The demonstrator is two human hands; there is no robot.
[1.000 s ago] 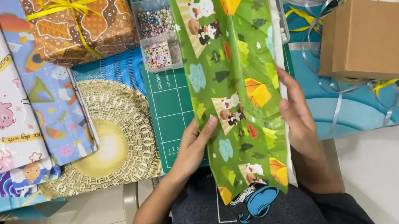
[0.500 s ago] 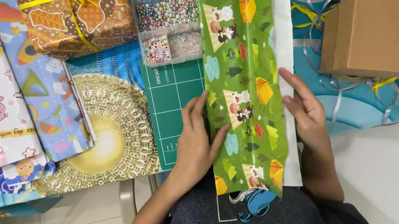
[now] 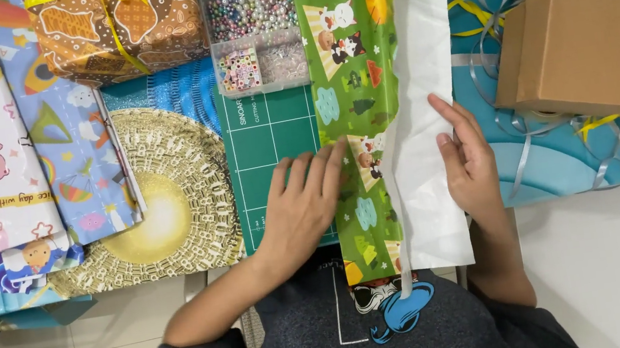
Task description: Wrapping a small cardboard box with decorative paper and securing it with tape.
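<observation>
A long strip of green wrapping paper [image 3: 353, 103] with cartoon animals lies lengthwise on the green cutting mat [image 3: 272, 135]. Its right part is turned over, showing the white underside [image 3: 428, 149]. My left hand [image 3: 302, 203] lies flat with spread fingers on the green paper's left edge. My right hand [image 3: 468, 152] rests on the white flap's right edge, fingers straight and pressing down. Neither hand grips anything.
A brown cardboard box [image 3: 588, 50] sits at the right among yellow and silver ribbons [image 3: 524, 144]. A clear bead box [image 3: 254, 32], a wrapped gift with yellow ribbon [image 3: 115, 23], a gold round mat [image 3: 160, 199] and patterned paper sheets [image 3: 13, 135] lie to the left.
The paper's right side has been folded over, exposing its white underside. Both hands have shifted up the strip; the right hand now lies on the white flap.
</observation>
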